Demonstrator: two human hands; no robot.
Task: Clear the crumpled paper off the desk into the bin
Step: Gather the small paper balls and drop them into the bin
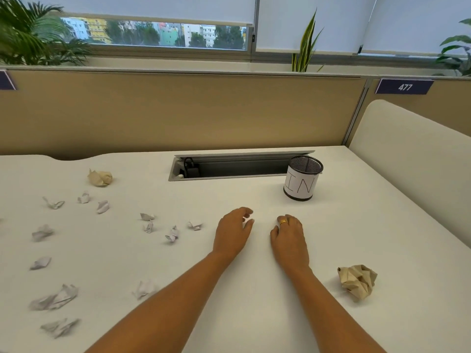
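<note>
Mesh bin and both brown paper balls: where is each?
mesh bin (302, 184): head view, on its labelled side.
near brown paper ball (358, 280): head view, its middle.
far brown paper ball (100, 177): head view, its middle.

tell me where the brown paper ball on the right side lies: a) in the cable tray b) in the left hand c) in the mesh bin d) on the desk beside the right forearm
d: the right brown paper ball lies on the desk beside the right forearm, outside the mesh bin.
</note>
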